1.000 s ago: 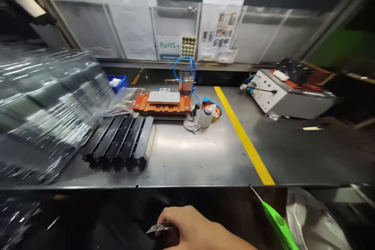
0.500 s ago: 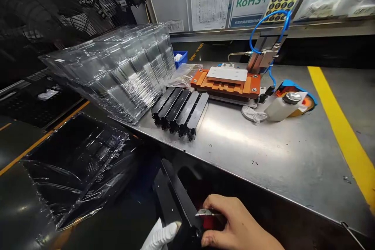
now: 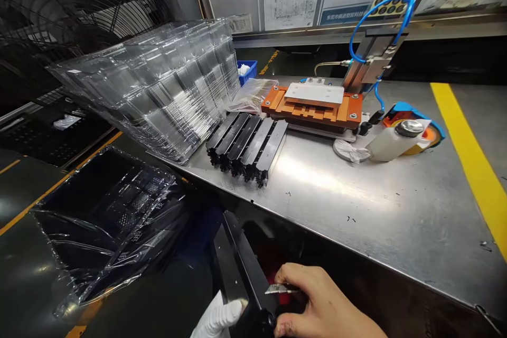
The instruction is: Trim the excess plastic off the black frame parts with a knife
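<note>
A long black plastic part [image 3: 234,269] is tilted in front of the bench edge, its near end toward me. My left hand [image 3: 219,318], in a white glove, is closed on its lower left side with the thumb against it; the other fingers are hidden. My bare right hand [image 3: 327,303] grips a knife whose short metal blade [image 3: 279,289] points left, close to the part's near end. Whether the blade touches the plastic I cannot tell. Most of the knife's handle is hidden in the fingers. Several similar black parts [image 3: 250,143] lie side by side on the bench.
Clear plastic trays [image 3: 170,84] are stacked at the metal bench's [image 3: 317,195] left end. Behind stand an orange fixture [image 3: 312,108] with blue air hoses, a white bottle [image 3: 392,142] and a tape dispenser [image 3: 433,132]. A plastic-wrapped black bundle [image 3: 106,216] sits lower left.
The view has shifted a little, so the bench items appear slightly farther right and higher. Both hands keep their grips, with the black part and blade in nearly the same place.
</note>
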{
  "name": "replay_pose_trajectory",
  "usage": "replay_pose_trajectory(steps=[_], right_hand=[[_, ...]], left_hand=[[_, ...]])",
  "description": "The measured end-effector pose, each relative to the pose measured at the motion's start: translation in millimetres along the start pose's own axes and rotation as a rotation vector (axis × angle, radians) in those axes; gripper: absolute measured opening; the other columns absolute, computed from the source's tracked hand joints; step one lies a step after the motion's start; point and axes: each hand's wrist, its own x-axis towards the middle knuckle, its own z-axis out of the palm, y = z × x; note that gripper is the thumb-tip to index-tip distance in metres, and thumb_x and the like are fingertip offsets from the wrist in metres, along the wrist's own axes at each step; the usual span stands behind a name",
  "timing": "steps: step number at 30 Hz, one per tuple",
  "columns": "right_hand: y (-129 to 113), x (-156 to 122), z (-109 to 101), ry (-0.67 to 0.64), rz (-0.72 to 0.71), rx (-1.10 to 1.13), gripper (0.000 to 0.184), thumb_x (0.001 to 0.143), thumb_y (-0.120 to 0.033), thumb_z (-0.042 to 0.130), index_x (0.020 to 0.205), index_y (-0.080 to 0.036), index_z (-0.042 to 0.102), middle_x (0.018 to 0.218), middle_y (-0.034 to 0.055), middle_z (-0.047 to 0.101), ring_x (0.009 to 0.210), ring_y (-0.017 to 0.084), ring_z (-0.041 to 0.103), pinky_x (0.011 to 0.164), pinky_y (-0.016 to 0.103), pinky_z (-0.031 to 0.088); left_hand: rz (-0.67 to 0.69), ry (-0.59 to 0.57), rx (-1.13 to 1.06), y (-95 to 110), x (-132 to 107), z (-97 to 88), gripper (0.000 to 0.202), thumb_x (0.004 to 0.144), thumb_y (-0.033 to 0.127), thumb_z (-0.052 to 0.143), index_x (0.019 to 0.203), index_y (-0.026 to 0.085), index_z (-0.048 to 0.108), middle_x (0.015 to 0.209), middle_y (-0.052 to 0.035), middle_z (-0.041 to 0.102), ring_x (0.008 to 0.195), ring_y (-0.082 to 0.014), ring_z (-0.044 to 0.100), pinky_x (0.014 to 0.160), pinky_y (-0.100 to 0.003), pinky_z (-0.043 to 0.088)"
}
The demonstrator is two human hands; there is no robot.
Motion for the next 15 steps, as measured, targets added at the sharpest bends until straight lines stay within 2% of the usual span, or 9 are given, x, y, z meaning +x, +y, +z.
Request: replay_pose_trajectory(steps=[5,11,13,15], right_hand=[[1.0,-1.6,0.7,0.018,-0.017,0.013,0.052,0.064,-0.065,0.079,0.068,-0.022,0.05,0.066,-0.0058,0.052,0.061,0.012,0.045,0.057,0.026,0.03],[5.4,-3.4,2.8,0.068,-0.077,0.027,0.061,0.066,-0.078,0.069,0.063,-0.022,0.046,0.061,-0.006,0.046,0.057,0.011,0.041,0.053,0.027,0.027],[7.0,-3.8,3.9,0.088,-0.093,0.023,0.062,0.068,-0.079,0.065,0.062,-0.021,0.046,0.06,-0.0058,0.045,0.056,0.011,0.041,0.053,0.027,0.027],[7.6,-3.9,4.5,0.1,-0.084,0.017,0.06,0.069,-0.079,0.066,0.063,-0.022,0.047,0.061,-0.0051,0.048,0.057,0.012,0.043,0.053,0.026,0.029]], left_hand=[[-0.005,-0.009,0.004,-0.9,-1.1,1.0,0.033,0.09,0.04,0.061,0.116,0.02,0.062,0.12,-0.0069,0.065,0.104,-0.0242,0.064,0.086,-0.044,0.057],[-0.011,-0.045,0.019,-2.2,-1.5,0.3,0.03,0.091,0.04,0.061,0.115,0.021,0.063,0.119,-0.0067,0.066,0.103,-0.0229,0.064,0.085,-0.042,0.057],[-0.013,-0.067,0.022,-3.0,-1.6,-0.2,0.03,0.091,0.04,0.06,0.112,0.02,0.064,0.113,-0.0062,0.068,0.098,-0.021,0.066,0.083,-0.041,0.057],[-0.015,-0.094,0.025,-4.2,-2.0,-0.5,0.028,0.085,0.038,0.069,0.103,0.018,0.068,0.096,-0.0043,0.072,0.086,-0.0195,0.067,0.078,-0.038,0.057]])
